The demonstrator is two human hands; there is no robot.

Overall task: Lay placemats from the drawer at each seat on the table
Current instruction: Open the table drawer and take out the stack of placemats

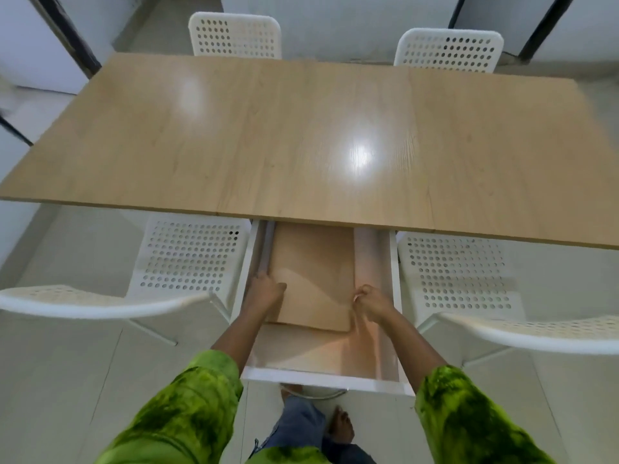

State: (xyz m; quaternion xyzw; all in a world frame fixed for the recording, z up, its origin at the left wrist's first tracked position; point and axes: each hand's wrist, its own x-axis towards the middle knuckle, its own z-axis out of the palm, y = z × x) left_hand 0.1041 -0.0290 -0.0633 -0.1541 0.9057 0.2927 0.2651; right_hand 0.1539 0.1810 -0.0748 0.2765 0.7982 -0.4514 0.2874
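**Under the counter's near edge, both hands take the placemats**

Below the near edge of the counter (pixel 268 128), the white drawer (pixel 301 378) stands pulled out towards the person. The tan placemats (pixel 315 262) lie flat inside it, partly tucked beneath the counter.

The left hand (pixel 266 289) has its grip closed over their left edge. The right hand (pixel 371 301) has its grip pinched on their right edge. Holding opposite sides probably keeps the thin sheets level and together as they come up and out. How many sheets are in the pile I cannot tell.

No mat lies on the wooden top yet, so the task seems to be at its first step. Four white perforated chairs (pixel 191 256) mark the seats, two on each long side. The person stands between the near pair, where the drawer opens.
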